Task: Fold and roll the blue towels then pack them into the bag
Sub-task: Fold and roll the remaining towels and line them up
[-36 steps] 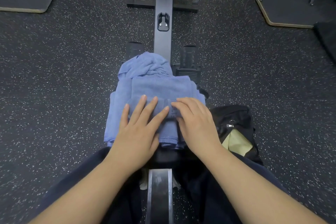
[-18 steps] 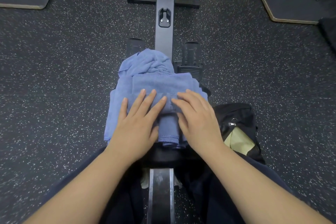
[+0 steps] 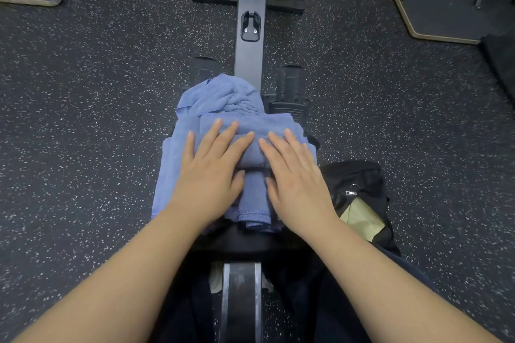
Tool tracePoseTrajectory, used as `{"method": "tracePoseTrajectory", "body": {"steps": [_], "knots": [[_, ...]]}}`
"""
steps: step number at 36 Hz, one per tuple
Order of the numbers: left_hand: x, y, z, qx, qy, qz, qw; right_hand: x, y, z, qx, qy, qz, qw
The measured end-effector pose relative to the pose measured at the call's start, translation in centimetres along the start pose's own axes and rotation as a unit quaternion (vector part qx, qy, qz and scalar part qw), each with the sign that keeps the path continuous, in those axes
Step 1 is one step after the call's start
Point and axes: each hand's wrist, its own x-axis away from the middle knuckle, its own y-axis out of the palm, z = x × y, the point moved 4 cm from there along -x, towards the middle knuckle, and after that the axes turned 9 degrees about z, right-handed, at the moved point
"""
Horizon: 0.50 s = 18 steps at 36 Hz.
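Blue towel (image 3: 252, 147): partly rolled on rowing-machine seat, crumpled second towel (image 3: 223, 95) beyond it. Left hand (image 3: 207, 175) and right hand (image 3: 295, 178): flat, fingers straight, pressing the roll, gripping nothing. Bag (image 3: 359, 175): open just right; packing outstanding.

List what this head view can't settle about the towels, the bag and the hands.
- Towel count: the blue towels overlap, and the left hand and right hand cover the roll.
- Black bag: interior mostly dark; the right forearm crosses its near edge.
- Yellow-green item in the bag: unidentifiable.
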Motion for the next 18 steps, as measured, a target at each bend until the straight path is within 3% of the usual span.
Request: {"method": "tracePoseTrajectory", "body": {"steps": [9,18], "knots": [[-0.8,0.2,-0.7,0.028,0.013,0.024,0.999,-1.3,0.6,0.9,-0.02,-0.005,0.085,0.996],[-1.2,-0.3,-1.4,0.036,0.045,0.062,0.996,-2.5,0.0,1.0,-0.083,-0.008,0.09,0.992]]}}
